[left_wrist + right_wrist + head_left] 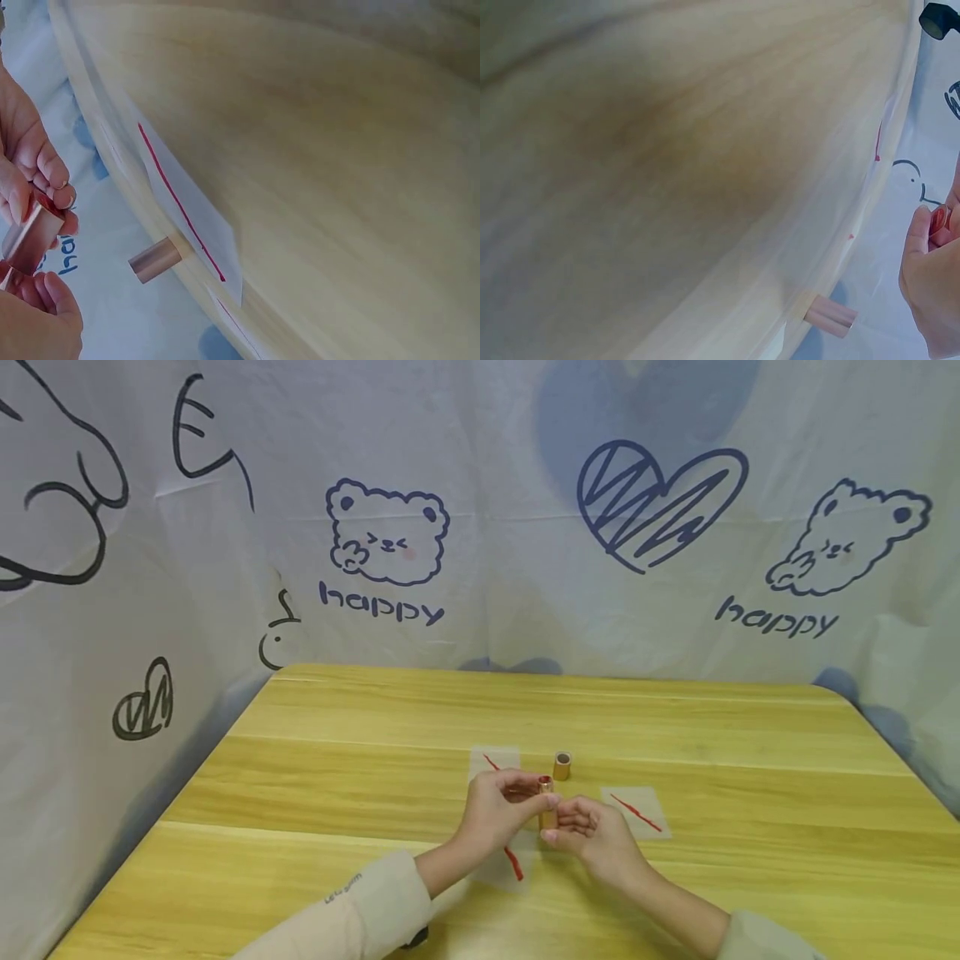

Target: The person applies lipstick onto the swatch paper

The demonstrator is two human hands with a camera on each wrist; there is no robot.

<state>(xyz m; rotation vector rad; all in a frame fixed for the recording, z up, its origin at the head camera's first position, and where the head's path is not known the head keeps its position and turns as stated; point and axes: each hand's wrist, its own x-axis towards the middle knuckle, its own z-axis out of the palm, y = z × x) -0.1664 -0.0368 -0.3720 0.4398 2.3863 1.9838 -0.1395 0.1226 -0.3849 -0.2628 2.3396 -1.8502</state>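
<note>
Both hands hold one lipstick [548, 817] upright over the table. The left hand [491, 814] pinches its upper part between thumb and fingers. Lower down, the thumb and fingers of the right hand [607, 847] grip the gold base. Red shows at the top of the tube, low at the rim. In the left wrist view, the metallic body of the lipstick [36, 238] lies between the fingers of both hands. Its gold cap [562, 766] stands on the table just behind the hands, with its dark opening upward.
Right of the hands lies a white paper [615, 797] with a thin red stroke. Another paper [483, 878] with a thicker stroke sits partly under the left forearm, and a third [506, 753] lies behind the left hand. A drawn-on white curtain [495, 610] surrounds the wooden table [337, 793].
</note>
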